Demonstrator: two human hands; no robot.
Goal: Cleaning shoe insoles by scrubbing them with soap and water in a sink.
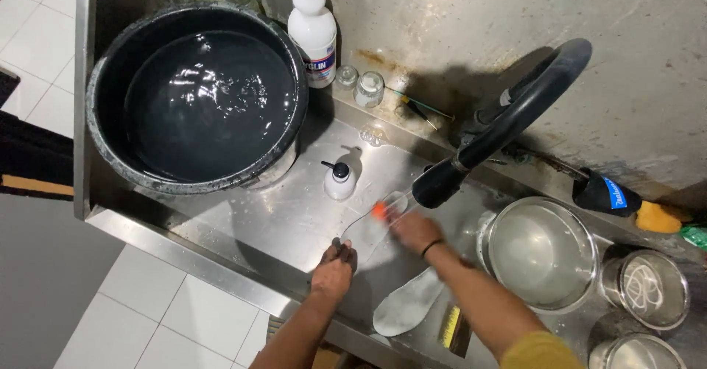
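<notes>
A pale, translucent shoe insole [366, 230] lies slanted on the steel sink counter [280, 214] under the black faucet spout [439, 183]. My left hand [333, 269] pins its near end down with closed fingers. At the insole's far end, my right hand [412, 229] grips a small orange-tipped thing [379, 209] pressed against the insole; most of it is hidden in my fingers. A second grey insole [407, 304] rests flat just under my right forearm.
A large black bucket [99, 111] of water stands at the back left. Near it are a white bottle with a blue cap [312, 26] and a small pump bottle [340, 182]. Steel pots [543, 255] sit on the right. A yellow-bristled brush [450, 327] lies at the front edge.
</notes>
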